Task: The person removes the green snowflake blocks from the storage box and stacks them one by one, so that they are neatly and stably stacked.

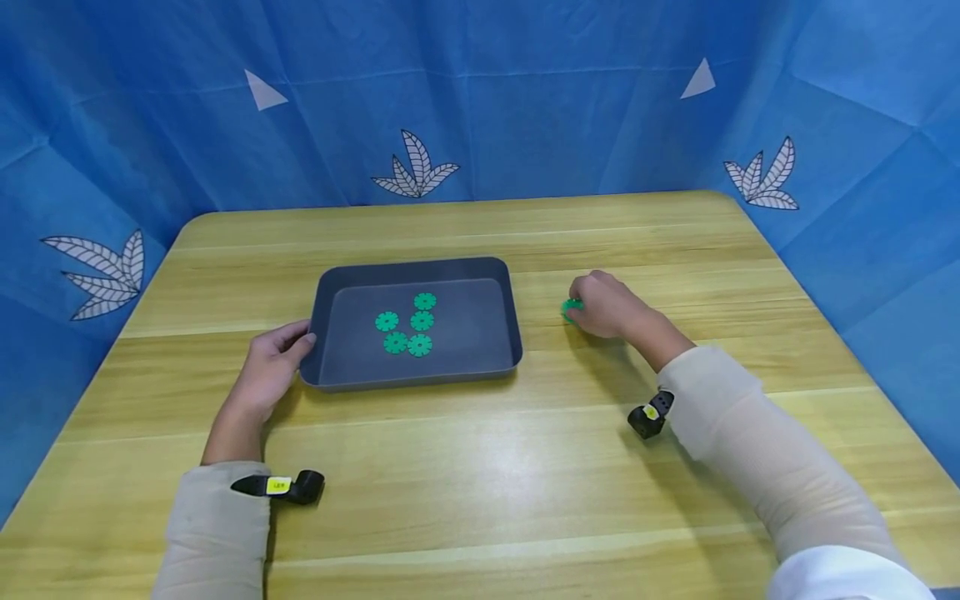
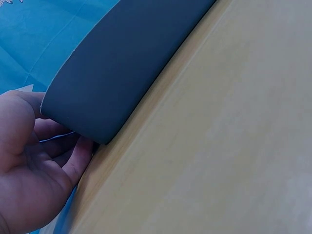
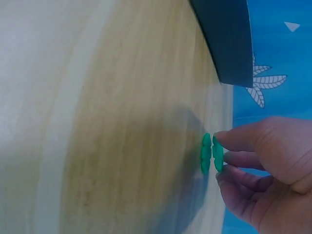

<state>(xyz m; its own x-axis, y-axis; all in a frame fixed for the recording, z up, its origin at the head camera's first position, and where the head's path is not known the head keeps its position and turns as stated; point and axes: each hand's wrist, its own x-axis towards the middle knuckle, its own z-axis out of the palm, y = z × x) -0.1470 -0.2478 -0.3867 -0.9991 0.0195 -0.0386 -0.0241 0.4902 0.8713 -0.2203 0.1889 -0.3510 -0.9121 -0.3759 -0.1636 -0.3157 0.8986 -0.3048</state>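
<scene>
A dark grey rectangular tray (image 1: pixel 480 333) lies on the table, with several green notched discs (image 1: pixel 422 321) flat inside it. My left hand (image 1: pixel 270 367) grips the tray's left end, thumb at the rim and fingers against the outer wall; the left wrist view shows these fingers at the tray's corner (image 2: pixel 107 73). To the right of the tray, my right hand (image 1: pixel 611 308) pinches a green notched disc (image 3: pixel 218 153) between thumb and fingertips, just over the table. A second green disc shape (image 3: pixel 205 153) appears edge-on beside it in the right wrist view, on the table side.
The wooden table (image 1: pixel 465 483) extends around the tray on all sides. Behind it hangs a blue curtain (image 1: pixel 525 108) with printed leaves and white triangles. A small black camera (image 1: pixel 300 487) is strapped at the left sleeve, another camera (image 1: pixel 649 415) at the right.
</scene>
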